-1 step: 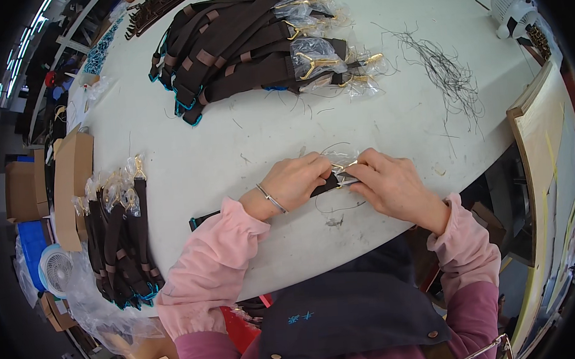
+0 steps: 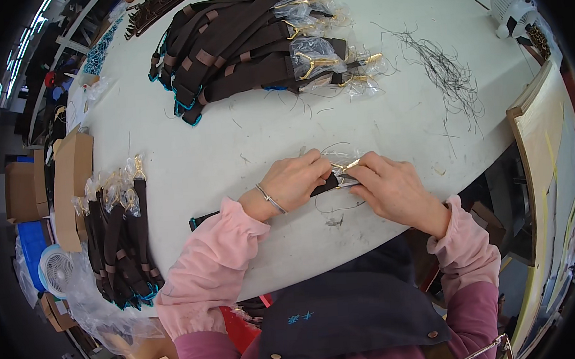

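Note:
A dark brown webbing strap [image 2: 325,186] lies on the table in front of me, its far-left end tipped with a blue-green wrapped buckle [image 2: 195,222]. My left hand [image 2: 295,181] is closed and pinches the strap close to its right end. There a gold metal clasp [image 2: 337,168] shows, partly wrapped in clear plastic film [image 2: 343,156]. My right hand [image 2: 388,185] is closed beside the clasp, holding small thread snips [image 2: 347,182]; their grey blades touch the strap end, and the fingers hide the rest. A thin dark thread [image 2: 339,210] curls out below.
At the back lies a big pile of similar straps [image 2: 227,51]; a smaller bundle [image 2: 117,239] lies at the left edge. Loose black threads [image 2: 442,71] are heaped at the right. A white fan [image 2: 513,8] stands far right, cardboard boxes [image 2: 70,186] at left.
My right hand has shifted very slightly at the strap end. All else looks the same.

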`<state>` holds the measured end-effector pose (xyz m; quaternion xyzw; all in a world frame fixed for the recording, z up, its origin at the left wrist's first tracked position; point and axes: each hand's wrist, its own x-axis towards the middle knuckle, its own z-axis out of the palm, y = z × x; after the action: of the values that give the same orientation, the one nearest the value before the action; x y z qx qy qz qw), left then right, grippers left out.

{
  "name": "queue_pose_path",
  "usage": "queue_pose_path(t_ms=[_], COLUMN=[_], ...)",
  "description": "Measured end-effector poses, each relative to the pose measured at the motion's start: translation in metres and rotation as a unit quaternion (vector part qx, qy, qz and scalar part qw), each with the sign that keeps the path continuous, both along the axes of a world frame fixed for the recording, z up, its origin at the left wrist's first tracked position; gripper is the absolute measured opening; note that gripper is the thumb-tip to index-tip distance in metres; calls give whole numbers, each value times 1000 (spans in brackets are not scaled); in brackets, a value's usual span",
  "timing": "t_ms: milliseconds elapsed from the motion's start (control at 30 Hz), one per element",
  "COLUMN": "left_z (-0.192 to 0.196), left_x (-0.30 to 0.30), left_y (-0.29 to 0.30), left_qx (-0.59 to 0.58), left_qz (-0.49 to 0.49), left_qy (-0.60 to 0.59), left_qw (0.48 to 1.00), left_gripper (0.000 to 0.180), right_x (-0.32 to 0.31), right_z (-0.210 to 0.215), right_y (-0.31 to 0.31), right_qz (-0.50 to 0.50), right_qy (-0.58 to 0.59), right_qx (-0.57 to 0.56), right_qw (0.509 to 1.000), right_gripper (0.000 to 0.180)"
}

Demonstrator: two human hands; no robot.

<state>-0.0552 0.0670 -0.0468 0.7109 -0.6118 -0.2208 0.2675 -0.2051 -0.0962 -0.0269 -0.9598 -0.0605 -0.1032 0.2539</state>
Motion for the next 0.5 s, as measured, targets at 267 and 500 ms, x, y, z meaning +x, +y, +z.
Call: queue_pose_path(t_ms=[267,500], left_z=[-3,-8], left_x=[-8,-9], left_y=[-4,-3], left_qx=[-79,-61], left_qz=[7,48], left_qy=[-42,121], left_qw=[996,990], left_gripper=[14,13], right_x=[-9,-6], right_z=[-14,-17], right_y=[19,23], right_qz=[-42,-48], right_qy=[2,-16], right_qx=[-3,-24], right_qw=[999,998], right_gripper=[23,21])
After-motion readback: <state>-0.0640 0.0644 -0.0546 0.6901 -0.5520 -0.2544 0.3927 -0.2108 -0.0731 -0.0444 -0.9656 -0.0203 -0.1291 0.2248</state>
